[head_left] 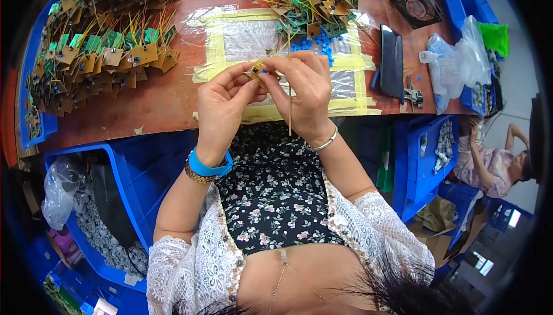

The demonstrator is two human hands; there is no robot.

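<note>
you're pinching the small yellowish board (257, 68), left hand (222, 101) and right hand (308, 87), fingertips narrowed onto it, thin stick (290, 120) crossing your right!

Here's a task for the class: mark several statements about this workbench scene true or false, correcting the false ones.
1. The left hand and right hand hold a small board between their fingertips. True.
2. The silver bracelet is on the left wrist. False: the silver bracelet is on the right wrist.
3. The phone lies left of both hands. False: the phone lies right of them.
4. Many boards are piled on the table's left side. True.
</note>
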